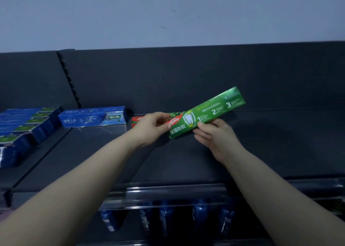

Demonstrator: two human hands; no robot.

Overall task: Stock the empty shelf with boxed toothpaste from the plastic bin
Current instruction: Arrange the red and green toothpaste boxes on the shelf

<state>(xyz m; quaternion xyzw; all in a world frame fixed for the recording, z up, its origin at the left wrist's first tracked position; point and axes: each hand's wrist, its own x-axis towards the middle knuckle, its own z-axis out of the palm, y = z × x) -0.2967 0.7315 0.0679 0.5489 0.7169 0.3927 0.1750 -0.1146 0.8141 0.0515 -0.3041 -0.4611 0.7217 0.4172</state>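
Both hands (153, 123) grip green toothpaste box (209, 111) (tilted) above shelf (280, 143).

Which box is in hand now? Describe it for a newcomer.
On the dark shelf, find where the hands meet. The green box is held tilted by left hand and right hand; the neighbouring blue box and red box lie on it.

Ahead of me a pale wall (168, 12) rises over the dark back panel (186, 74), with a slotted upright (68, 77) to my left. Blue stacks (22, 126) fill the next bay left. Below me, a clear rail (168, 191) fronts blurred blue packs (199, 214).
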